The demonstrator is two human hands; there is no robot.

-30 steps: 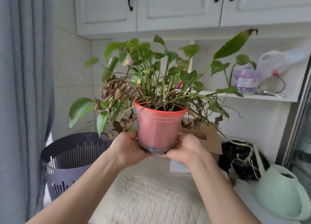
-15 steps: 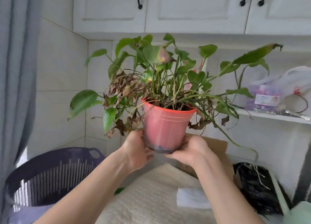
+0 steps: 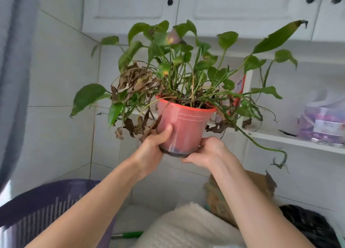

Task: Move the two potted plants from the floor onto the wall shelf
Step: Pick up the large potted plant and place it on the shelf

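Up in front of the tiled wall, a person is holding a red plastic pot [image 3: 183,128] in mid-air with both hands, and the pot is tilting slightly to the left. From the head camera, the left hand [image 3: 152,148] is gripping the pot's lower left side, thumb pressing flat against the front wall and the other fingers wrapping behind, out of sight. The right hand [image 3: 207,151] is cupping the lower right edge and the base, its fingers curling under the dark bottom rim. The plant [image 3: 179,68] is spreading green leaves widely above the rim, while dry brown leaves are hanging over the left side, just beside the left thumb. One long stem is trailing down to the right, past the white wall shelf [image 3: 291,140]. The pot is sitting in front of that shelf's left end, its base a little lower than the shelf board; whether it is touching is unclear. A plastic-wrapped package [image 3: 324,124] is lying on the shelf at right. White cabinet doors [image 3: 240,7] are hanging above. Below, a purple slatted basket [image 3: 43,210], a quilted cushion [image 3: 188,227], a cardboard box [image 3: 261,188] and a black bag [image 3: 309,227] are sitting near the arms.
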